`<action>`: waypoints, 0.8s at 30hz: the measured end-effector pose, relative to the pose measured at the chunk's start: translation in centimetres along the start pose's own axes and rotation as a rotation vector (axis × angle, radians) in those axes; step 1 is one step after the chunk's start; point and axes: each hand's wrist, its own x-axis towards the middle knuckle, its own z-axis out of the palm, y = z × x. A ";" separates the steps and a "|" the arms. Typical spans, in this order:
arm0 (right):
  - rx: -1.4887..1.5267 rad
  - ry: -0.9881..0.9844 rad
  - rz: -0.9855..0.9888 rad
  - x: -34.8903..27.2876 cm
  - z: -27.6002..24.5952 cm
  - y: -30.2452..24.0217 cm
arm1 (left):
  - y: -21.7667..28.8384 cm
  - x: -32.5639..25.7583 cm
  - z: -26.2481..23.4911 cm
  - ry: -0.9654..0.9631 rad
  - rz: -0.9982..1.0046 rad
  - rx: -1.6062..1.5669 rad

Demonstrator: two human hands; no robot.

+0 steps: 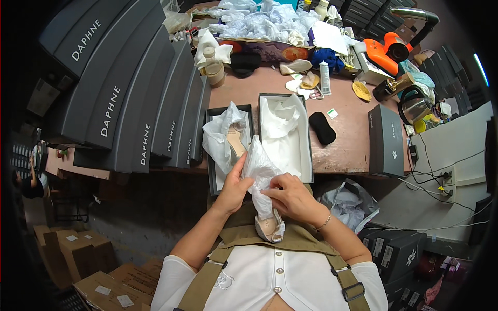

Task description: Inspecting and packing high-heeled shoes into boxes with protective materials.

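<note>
Shoe in hand: we see a pale shoe (271, 226) half wrapped in white tissue paper (259, 168), held over the lap, just below the near edge of the brown table (347, 140).
Left hand: our left hand (234, 187) rests against the left side of the tissue, fingers stretched upward along it — gripping the wrapped shoe from that side.
Right hand: our right hand (290, 196) lies to the right of the shoe, fingertips pinching the tissue at the middle; the heel end of the shoe pokes out below both hands.
Box lid: an open grey lid (212, 155) on the table holds a second shoe (236, 141) in tissue, just above the left hand.
Shoe box: the grey box (310, 150) beside it is lined with white paper — just above the right hand.
Left of table: stacked dark shoe boxes (129, 88).
Right of box: a black pad (322, 128).
</note>
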 end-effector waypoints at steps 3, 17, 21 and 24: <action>-0.120 0.298 0.106 0.9 1.4 0.9 | 0.9 0.0 0.3 -0.015 -0.004 0.038; 0.282 0.343 0.177 3.3 2.9 3.1 | -0.3 0.8 0.7 -0.010 0.094 0.141; 0.438 0.249 0.174 2.4 0.8 3.5 | 0.3 0.4 1.6 -0.052 0.077 0.242; 0.363 0.255 0.176 2.6 0.1 2.8 | 1.0 0.8 2.0 -0.092 0.064 0.226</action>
